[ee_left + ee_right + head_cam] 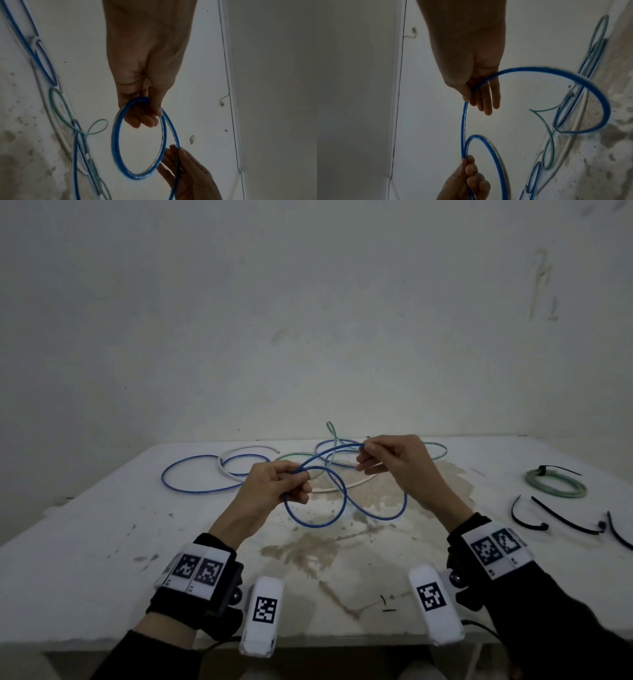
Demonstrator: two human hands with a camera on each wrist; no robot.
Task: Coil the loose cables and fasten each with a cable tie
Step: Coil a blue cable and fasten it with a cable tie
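Note:
A blue cable (342, 494) is lifted above the white table (102, 525). My left hand (284, 481) grips one small loop of it (120, 142) between thumb and curled fingers. My right hand (376, 457) pinches the same blue cable (464, 121) a little farther along, up and to the right. A slack blue loop (387, 517) hangs below the right hand. More blue cable (191, 477), a white cable (239, 455) and a green cable (330, 429) lie loose on the table behind. Black cable ties (561, 517) lie at the right.
A green coil (556, 484) fastened with a black tie sits at the far right. Brown stains (308, 549) mark the table's middle. The wall rises directly behind the table. The table's front edge runs just beyond my wrists.

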